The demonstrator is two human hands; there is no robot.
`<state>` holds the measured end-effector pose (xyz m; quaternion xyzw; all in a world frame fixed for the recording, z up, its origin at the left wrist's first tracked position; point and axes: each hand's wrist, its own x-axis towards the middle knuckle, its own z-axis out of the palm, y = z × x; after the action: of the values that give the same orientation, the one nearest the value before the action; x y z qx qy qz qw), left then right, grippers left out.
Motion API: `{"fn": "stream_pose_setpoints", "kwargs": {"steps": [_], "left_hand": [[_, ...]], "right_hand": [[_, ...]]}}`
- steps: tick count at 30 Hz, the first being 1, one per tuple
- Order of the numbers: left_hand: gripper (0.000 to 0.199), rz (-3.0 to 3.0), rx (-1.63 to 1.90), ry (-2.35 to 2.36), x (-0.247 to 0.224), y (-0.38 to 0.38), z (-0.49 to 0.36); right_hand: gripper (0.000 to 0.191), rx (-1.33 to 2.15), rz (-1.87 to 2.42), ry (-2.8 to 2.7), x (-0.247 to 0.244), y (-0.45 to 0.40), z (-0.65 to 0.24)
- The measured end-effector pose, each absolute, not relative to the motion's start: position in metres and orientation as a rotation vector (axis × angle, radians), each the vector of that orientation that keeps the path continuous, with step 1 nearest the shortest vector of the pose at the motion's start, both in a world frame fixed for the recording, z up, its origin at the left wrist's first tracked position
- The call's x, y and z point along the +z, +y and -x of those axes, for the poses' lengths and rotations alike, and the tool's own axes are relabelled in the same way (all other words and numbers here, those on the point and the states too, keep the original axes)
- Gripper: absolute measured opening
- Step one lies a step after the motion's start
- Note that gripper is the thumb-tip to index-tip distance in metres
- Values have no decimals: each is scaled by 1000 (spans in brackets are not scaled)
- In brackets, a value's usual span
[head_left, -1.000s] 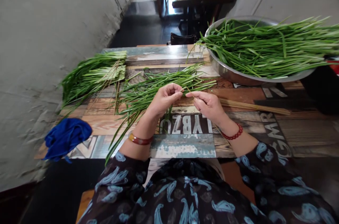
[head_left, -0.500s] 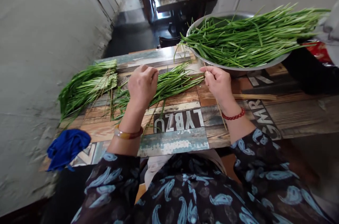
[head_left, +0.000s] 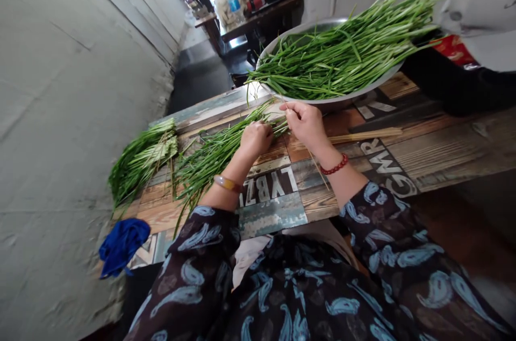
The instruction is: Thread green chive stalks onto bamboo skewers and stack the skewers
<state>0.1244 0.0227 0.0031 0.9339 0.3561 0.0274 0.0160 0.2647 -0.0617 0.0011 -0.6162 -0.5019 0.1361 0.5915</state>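
Note:
My left hand (head_left: 257, 138) is closed, its fingers curled down on the pale stem ends of a loose pile of garlic chives (head_left: 217, 150) on the table. Its fingertips are partly hidden. Just to the right, my right hand (head_left: 306, 123) pinches a thin bamboo skewer (head_left: 319, 170). The skewer's upper tip shows past the thumb and finger, and its lower end slants toward the table's front edge. At the left lies a stack of garlic chives (head_left: 141, 161) with thin skewers across its stem ends.
A large metal basin (head_left: 278, 42) heaped with long chives (head_left: 342, 58) stands at the back right. More bamboo skewers (head_left: 366, 135) lie right of my right hand. A blue cloth (head_left: 124, 247) rests at the left table corner by the wall. Another person's white cap (head_left: 479, 2) and dark sleeve are at the right.
My left hand has moved right and down onto the chive stems, close to my right hand. My right hand still pinches the skewer. The camera view has shifted and tilted.

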Motion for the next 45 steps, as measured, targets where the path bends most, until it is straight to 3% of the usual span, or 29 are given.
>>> {"fn": "stream_pose_setpoints", "kwargs": {"steps": [5,9,16,20,28,45], "left_hand": [[8,-2653,409,1094,4,32,-111],[6,-2316,666,1108,33,42,-89],[24,-2618,862,1221,101,22,-48],[26,-2559,807,1288,76,3,-34],[30,-1560,724,998,-2,-17,-30],[25,-1348,798,794,-3,-15,-24]], "right_hand": [[30,284,1399,-1172,3,-63,-265],[29,287,1346,-1160,7,-65,-264],[28,358,1311,-1204,5,-69,-254],[28,377,1297,-1256,3,-71,-247],[30,608,1288,-1437,-6,-77,-220],[41,819,1236,-1670,-17,-90,-195]]}}
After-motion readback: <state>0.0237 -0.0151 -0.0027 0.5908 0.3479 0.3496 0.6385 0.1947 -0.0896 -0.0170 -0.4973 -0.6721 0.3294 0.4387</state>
